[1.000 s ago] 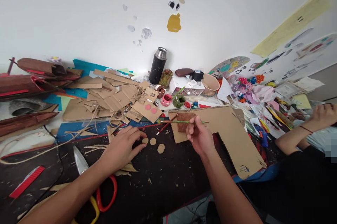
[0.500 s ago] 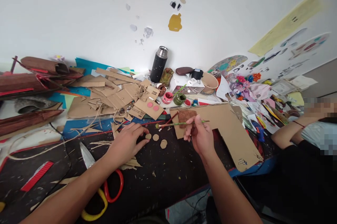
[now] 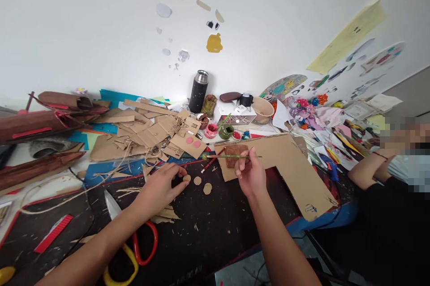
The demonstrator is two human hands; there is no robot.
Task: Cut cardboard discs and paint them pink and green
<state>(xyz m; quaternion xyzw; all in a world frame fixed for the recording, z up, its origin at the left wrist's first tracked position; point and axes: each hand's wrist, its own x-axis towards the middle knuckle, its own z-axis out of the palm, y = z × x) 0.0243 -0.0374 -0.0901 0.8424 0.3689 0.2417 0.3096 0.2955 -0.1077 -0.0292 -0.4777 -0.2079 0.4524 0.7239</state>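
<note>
My left hand (image 3: 164, 189) is low over the dark tabletop, thumb and fingers closed on the edges of a small round cardboard disc (image 3: 187, 179). Just right of it lie a second disc (image 3: 197, 180) and a pair of overlapping discs (image 3: 207, 188). My right hand (image 3: 251, 173) grips a thin paintbrush (image 3: 223, 156), held nearly level with its green-stained bristles pointing left, above and apart from the discs. Beneath the brush is a brown-painted piece (image 3: 235, 155) on cardboard, beside a dark red stick (image 3: 213, 160). Scissors (image 3: 146, 243) with red and yellow handles lie under my left forearm.
Open paint pots in pink (image 3: 211, 131) and green (image 3: 226, 131) stand behind the brush, near a black flask (image 3: 199, 92). Cardboard scraps (image 3: 151, 127) heap up at left. An L-shaped cardboard sheet (image 3: 295, 174) lies right; another person's arm (image 3: 364, 167) rests beyond.
The view has tilted up a little. My right hand has shifted slightly with the paintbrush, its bristles now a bit farther above the discs. My left hand keeps its pinch on the disc.
</note>
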